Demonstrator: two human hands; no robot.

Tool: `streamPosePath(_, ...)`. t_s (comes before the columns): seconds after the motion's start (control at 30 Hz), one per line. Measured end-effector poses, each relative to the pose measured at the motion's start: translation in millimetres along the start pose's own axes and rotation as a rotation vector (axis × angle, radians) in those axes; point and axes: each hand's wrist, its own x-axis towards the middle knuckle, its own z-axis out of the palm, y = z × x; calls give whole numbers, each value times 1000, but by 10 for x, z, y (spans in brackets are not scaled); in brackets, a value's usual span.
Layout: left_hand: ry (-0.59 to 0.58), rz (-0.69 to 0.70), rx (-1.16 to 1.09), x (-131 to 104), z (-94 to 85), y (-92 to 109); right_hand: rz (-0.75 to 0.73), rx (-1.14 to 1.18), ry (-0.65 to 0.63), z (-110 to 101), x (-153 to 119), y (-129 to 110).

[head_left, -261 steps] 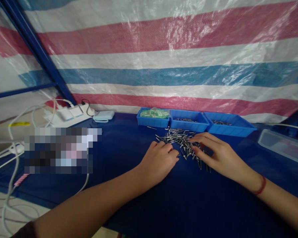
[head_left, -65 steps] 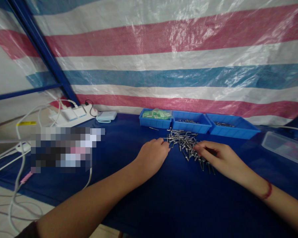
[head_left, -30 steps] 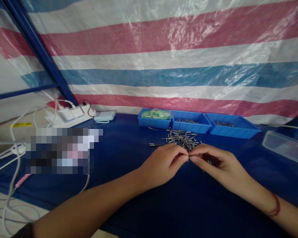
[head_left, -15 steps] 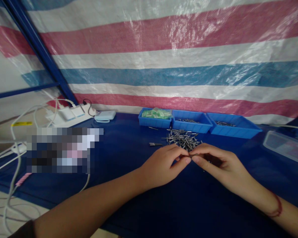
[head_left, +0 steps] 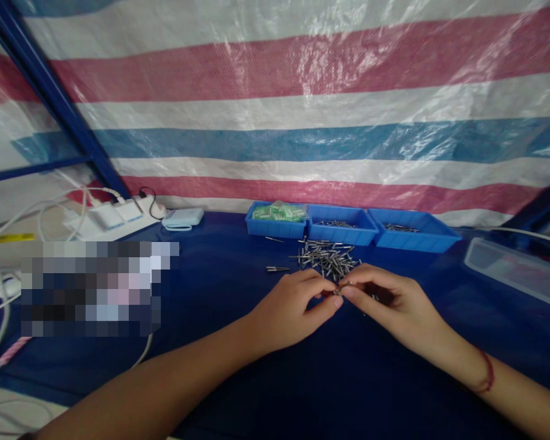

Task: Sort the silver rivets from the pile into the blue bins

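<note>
My left hand (head_left: 289, 310) and my right hand (head_left: 396, 300) meet at their fingertips over the near side of a heap of metal blind rivets (head_left: 327, 256). Between the two pinches is a small metal rivet (head_left: 346, 284), mostly covered by the fingers, so its exact pose is unclear. Thumb and index finger of each hand close on it. Left of the heap, a few loose rivets (head_left: 277, 269) lie on the blue table. Under my right palm, more small metal bits are partly hidden.
Behind the heap stand three blue bins: one with green-and-white packets (head_left: 279, 212), then a middle bin (head_left: 341, 234) and a right bin (head_left: 417, 240) holding metal pieces. A clear plastic box (head_left: 513, 275) sits right. Leftward are a power strip (head_left: 114, 220), cables and a light-blue case (head_left: 183, 219).
The camera has turned slightly right, so the whole scene sits further left. Both hands stay together at the rivet, with only small finger movements.
</note>
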Motion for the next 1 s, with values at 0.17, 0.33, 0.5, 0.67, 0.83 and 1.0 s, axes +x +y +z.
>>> streamPosePath(0.17, 15, -5, 18, 3, 9, 7, -1, -6, 14, -1, 1, -18)
streamPosePath(0.33, 96, -17, 41, 10, 18, -2, -12, -10, 8, -12, -3, -69)
streamPosePath(0.5, 184, -67, 63, 13, 10, 12, -19, -24, 8, -19, -11, -54)
streamPosePath(0.67, 216, -83, 112, 8, 11, 32, -30, -51, -28, -12, -16, -30)
streamPosePath(0.83, 252, -102, 80, 5, 16, 24, -83, -105, 1, -81, 73, 48)
streamPosePath(1.0, 245, -111, 44, 0, 26, -3, 246, -314, 456, -488, 257, 316)
